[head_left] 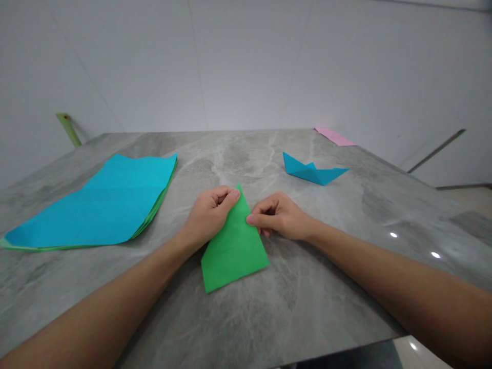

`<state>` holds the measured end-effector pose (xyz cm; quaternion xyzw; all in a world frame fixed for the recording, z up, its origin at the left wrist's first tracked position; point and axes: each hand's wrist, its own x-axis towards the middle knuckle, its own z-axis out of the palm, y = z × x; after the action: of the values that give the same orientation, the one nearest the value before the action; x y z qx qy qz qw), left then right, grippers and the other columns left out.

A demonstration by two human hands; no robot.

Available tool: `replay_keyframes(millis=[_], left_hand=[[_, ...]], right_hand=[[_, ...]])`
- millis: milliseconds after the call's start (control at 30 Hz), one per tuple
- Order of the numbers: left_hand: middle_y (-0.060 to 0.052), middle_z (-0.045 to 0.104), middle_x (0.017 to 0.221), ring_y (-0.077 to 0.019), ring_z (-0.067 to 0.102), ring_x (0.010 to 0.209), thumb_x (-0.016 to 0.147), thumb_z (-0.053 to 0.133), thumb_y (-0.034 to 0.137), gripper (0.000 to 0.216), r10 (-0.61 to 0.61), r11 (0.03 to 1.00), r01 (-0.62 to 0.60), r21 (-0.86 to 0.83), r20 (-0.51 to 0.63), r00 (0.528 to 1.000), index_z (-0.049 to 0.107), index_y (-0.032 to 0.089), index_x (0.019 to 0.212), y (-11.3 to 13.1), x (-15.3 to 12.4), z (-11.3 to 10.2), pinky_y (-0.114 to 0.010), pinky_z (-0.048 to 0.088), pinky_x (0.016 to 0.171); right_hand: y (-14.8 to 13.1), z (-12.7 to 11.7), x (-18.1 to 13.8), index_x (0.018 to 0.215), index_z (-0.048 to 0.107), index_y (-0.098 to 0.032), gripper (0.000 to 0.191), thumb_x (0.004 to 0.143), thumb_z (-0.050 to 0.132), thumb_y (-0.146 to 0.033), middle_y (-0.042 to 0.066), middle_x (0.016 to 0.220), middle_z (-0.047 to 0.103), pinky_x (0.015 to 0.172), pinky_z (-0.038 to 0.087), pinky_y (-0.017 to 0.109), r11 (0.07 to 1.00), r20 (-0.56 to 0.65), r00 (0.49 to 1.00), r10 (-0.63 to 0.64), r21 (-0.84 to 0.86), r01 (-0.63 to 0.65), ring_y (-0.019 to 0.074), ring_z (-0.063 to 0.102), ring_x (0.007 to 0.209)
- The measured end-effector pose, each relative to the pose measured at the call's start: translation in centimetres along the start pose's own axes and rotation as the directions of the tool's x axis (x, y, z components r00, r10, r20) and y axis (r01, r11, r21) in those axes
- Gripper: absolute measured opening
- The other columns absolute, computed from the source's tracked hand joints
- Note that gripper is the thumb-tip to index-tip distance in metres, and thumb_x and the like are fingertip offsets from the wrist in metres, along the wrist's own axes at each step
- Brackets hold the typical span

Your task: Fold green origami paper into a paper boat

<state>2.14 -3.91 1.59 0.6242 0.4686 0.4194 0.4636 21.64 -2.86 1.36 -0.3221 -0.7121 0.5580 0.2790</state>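
Our left hand (210, 215): fingers (226, 195) closed, grasping the folded green paper (233, 256) near its tip
Our right hand (279, 216): fingers (255, 220) pinching the paper's right edge
Green paper: between our hands, on the marble tabletop (303, 292)
Nearby: blue paper stack (96, 202) left, blue paper boat (313, 171) ahead, pink paper (334, 136) at the far edge
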Motion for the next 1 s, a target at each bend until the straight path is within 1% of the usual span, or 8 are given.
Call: replay_keyframes(millis=[100,167,367,567,633,767,867,1000], left_hand=[[0.001,0.060,0.058,-0.0135,0.057,0.053,0.078,0.067,0.049,0.034,-0.117,0.992,0.125,-0.026,0.208,0.971,0.062,0.017,0.066,-0.3,0.2,-0.4,-0.022,0.044,0.049],[-0.002,0.065,0.064,-0.0163,0.062,0.060,0.077,0.067,0.048,0.032,-0.143,0.986,0.161,-0.037,0.295,0.945,0.065,0.017,0.072,-0.5,0.3,-0.7,-0.025,0.049,0.055],[0.000,0.060,0.060,-0.0109,0.049,0.049,0.081,0.060,0.045,0.031,-0.126,0.987,0.084,0.137,0.333,0.934,0.066,0.016,0.071,-0.2,0.2,-1.2,-0.021,0.038,0.044],[0.000,0.058,0.058,-0.0121,0.048,0.048,0.081,0.062,0.046,0.033,-0.147,0.989,0.135,0.057,0.418,0.897,0.064,0.018,0.066,-0.3,-0.2,-0.9,-0.022,0.038,0.044],[0.000,0.060,0.061,-0.0130,0.051,0.050,0.082,0.063,0.049,0.033,-0.123,0.990,0.139,-0.007,0.431,0.894,0.066,0.019,0.069,-0.3,-0.4,-0.7,-0.023,0.039,0.046],[-0.001,0.060,0.063,-0.0130,0.051,0.053,0.080,0.064,0.057,0.038,-0.093,0.983,0.155,-0.100,0.459,0.883,0.068,0.019,0.073,0.0,-0.4,-0.4,-0.023,0.039,0.049],[-0.001,0.060,0.064,-0.0129,0.050,0.055,0.078,0.066,0.060,0.042,-0.076,0.975,0.162,-0.154,0.456,0.887,0.068,0.018,0.073,0.4,-0.4,-0.3,-0.024,0.039,0.052],[0.001,0.050,0.059,-0.0122,0.042,0.051,0.086,0.056,0.061,0.045,-0.035,0.976,0.128,-0.176,0.455,0.890,0.065,0.019,0.073,0.8,-0.6,-0.2,-0.026,0.034,0.050]], right_hand=[[0.3,-0.4,0.3,0.054,0.060,-0.015,0.040,0.077,0.072,-0.046,-0.003,0.043,0.053,0.040,0.032,0.020,1.000,-0.161,0.987,-0.004,0.009,0.005,0.0061,0.044,0.039],[0.6,-0.6,0.5,0.053,0.060,-0.016,0.040,0.075,0.074,-0.047,-0.003,0.042,0.054,0.039,0.032,0.020,1.000,-0.203,0.979,0.022,0.011,-0.020,0.0065,0.045,0.038],[0.9,-0.5,0.7,0.058,0.066,-0.015,0.038,0.072,0.078,-0.048,-0.001,0.047,0.060,0.042,0.040,0.021,0.996,-0.235,0.972,0.026,0.089,-0.005,0.0089,0.052,0.041],[0.7,-0.9,0.8,0.064,0.070,-0.015,0.035,0.075,0.078,-0.047,0.001,0.054,0.063,0.045,0.045,0.022,0.969,-0.414,0.906,-0.089,0.173,0.174,0.0100,0.056,0.046],[0.8,-0.9,0.8,0.073,0.072,-0.016,0.034,0.076,0.077,-0.049,0.000,0.058,0.063,0.042,0.045,0.021,0.943,-0.389,0.918,-0.075,0.272,0.192,0.0104,0.056,0.047],[1.2,-0.4,0.7,0.098,0.074,-0.018,0.038,0.078,0.076,-0.050,-0.001,0.066,0.063,0.042,0.046,0.020,0.906,-0.192,0.980,-0.060,0.402,0.134,0.0094,0.055,0.050],[1.4,-0.1,0.5,0.102,0.074,-0.017,0.040,0.081,0.073,-0.051,-0.002,0.065,0.061,0.044,0.047,0.020,0.898,-0.095,0.989,-0.114,0.416,0.143,0.0081,0.054,0.050],[1.3,-0.1,0.5,0.103,0.073,-0.019,0.037,0.080,0.075,-0.049,-0.003,0.064,0.060,0.047,0.048,0.020,0.892,-0.087,0.986,-0.140,0.421,0.164,0.0082,0.055,0.050]])
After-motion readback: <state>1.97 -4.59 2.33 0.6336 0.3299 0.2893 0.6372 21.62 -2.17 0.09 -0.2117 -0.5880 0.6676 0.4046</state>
